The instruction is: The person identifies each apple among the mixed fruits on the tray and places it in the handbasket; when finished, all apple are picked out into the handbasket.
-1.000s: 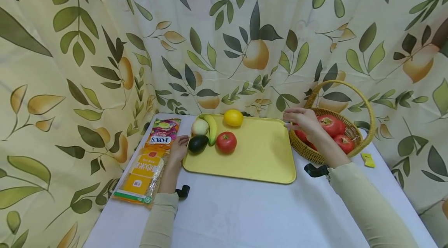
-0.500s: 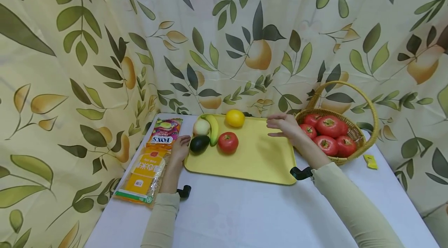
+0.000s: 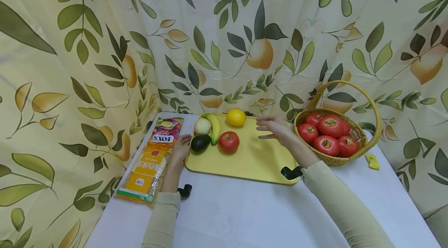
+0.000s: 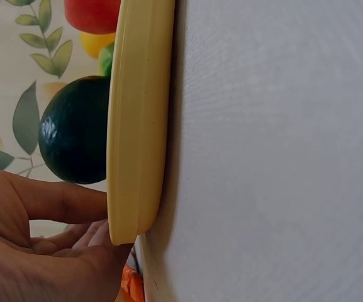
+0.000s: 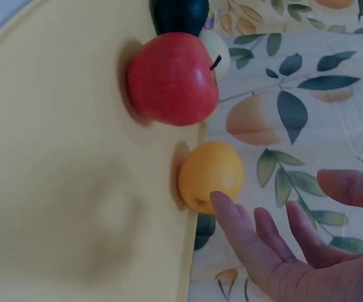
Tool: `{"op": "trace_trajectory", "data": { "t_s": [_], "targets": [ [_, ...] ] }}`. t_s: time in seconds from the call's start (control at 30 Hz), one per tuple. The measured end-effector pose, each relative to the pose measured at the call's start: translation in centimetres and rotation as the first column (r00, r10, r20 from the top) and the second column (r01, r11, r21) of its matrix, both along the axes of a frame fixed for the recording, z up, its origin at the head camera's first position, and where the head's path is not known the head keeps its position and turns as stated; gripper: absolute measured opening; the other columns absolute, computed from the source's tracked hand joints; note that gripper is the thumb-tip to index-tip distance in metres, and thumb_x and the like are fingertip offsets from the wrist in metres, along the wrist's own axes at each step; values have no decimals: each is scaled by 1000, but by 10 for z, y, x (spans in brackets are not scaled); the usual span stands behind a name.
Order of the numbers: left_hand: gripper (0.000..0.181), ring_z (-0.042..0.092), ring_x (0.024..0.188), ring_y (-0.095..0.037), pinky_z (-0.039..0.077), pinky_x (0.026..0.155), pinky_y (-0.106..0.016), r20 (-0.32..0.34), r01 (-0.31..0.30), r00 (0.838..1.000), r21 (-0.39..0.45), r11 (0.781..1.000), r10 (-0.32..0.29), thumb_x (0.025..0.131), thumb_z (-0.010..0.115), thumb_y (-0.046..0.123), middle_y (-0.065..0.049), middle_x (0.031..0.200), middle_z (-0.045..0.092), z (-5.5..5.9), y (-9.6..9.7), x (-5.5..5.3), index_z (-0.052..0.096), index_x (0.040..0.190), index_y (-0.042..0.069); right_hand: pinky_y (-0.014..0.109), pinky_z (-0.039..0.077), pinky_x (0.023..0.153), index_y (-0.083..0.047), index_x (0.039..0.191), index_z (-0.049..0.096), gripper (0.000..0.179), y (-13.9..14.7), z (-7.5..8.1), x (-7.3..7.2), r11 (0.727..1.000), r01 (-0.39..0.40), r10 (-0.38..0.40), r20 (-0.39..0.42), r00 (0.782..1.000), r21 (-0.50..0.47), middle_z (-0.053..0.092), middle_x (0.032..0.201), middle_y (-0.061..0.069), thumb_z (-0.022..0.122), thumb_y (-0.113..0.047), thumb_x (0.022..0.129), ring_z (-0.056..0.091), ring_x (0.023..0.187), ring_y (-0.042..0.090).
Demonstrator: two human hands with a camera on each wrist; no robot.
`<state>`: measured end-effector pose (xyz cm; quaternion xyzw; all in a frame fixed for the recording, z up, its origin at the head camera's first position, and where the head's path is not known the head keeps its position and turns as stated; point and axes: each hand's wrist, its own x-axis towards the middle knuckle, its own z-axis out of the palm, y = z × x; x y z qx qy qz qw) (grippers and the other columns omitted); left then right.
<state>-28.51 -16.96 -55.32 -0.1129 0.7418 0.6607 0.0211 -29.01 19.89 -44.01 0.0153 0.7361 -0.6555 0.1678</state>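
My left hand (image 3: pixel 181 147) holds the left rim of the yellow tray (image 3: pixel 241 174); in the left wrist view its thumb (image 4: pixel 74 202) lies against the rim with fingers partly hidden behind. Near it on the tray sit a dark green avocado-like fruit (image 3: pixel 200 144), a pale round fruit (image 3: pixel 202 126), a banana (image 3: pixel 214 129) and a red apple (image 3: pixel 229 142). My right hand (image 3: pixel 274 126) hovers above the tray's right half, fingers apart and holding nothing. Closest to it is a round yellow fruit (image 5: pixel 211 176), which its fingertips overlap in the right wrist view without clear contact.
A wicker basket (image 3: pixel 330 159) of several red apples (image 3: pixel 326 145) stands at the right, its handle arching up. Beyond it lies a small yellow packet (image 3: pixel 372 161). Left of the tray are a FOX'S bag (image 3: pixel 165 130) and an orange-yellow food bag (image 3: pixel 143 174). A patterned curtain borders the table.
My right hand has moved left from over the basket to above the tray, uncovering the apples in the basket. The left hand stays at the tray's rim.
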Motion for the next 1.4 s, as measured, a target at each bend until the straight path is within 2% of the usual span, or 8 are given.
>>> {"op": "trace_trajectory", "data": {
  "t_s": [0.17,0.37,0.63,0.73,0.87,1.0,1.13,1.4],
  "targets": [
    [48,50,141,-40,40,120,-46,2,-3,1000,6,1000,3,100,36,-14,-30,147,53,-3,0,0,49,145,-8,60,51,105,8,148,46,50,-13,-9,-2,1000,-25,25,25,999,3,42,157,29,58,-16,106,46,141,48],
    [50,51,140,-41,40,120,-47,-7,-10,1000,-6,1000,10,96,35,-16,-31,146,54,-5,0,1,49,144,-9,60,51,105,5,148,49,50,-29,-23,-4,999,-41,40,73,997,12,44,156,24,60,-20,105,45,143,47],
    [48,52,140,-40,40,120,-45,1,-11,1000,-23,1000,12,98,36,-14,-30,146,55,-5,0,2,50,144,-8,61,52,104,7,149,47,54,-46,-37,-9,999,-47,45,126,991,16,47,155,24,61,-19,103,47,141,48],
    [48,52,140,-40,40,120,-46,2,-8,1000,-31,999,8,98,35,-13,-30,146,55,-4,0,2,50,144,-8,60,54,101,7,146,50,52,-52,-42,-10,998,-52,47,134,990,32,50,153,24,63,-19,103,49,140,48],
    [48,52,140,-41,40,120,-46,0,-12,1000,-25,1000,12,98,35,-14,-30,145,55,-2,0,2,50,144,-8,58,56,99,5,142,54,50,-61,-49,-10,997,-50,42,136,990,56,56,145,22,65,-21,101,55,133,45],
    [49,52,140,-40,41,119,-46,2,-11,1000,-10,1000,11,98,37,-14,-29,145,56,1,3,2,50,144,-7,58,56,99,4,140,54,51,-67,-56,-10,997,-34,24,142,990,67,62,133,18,69,-22,99,65,114,36],
    [50,51,140,-40,40,120,-45,-8,-8,1000,-8,1000,8,97,35,-15,-30,146,55,1,4,1,50,144,-8,58,57,97,4,141,54,53,-72,-61,-11,997,-22,11,151,988,70,62,121,14,71,-22,98,62,98,27],
    [49,52,140,-40,40,120,-45,-13,-5,1000,-27,1000,4,98,34,-15,-30,146,55,2,0,0,50,144,-9,60,56,97,7,141,52,52,-83,-64,-9,999,36,-41,143,989,38,57,124,18,70,-18,99,60,97,29]
  ]
}}
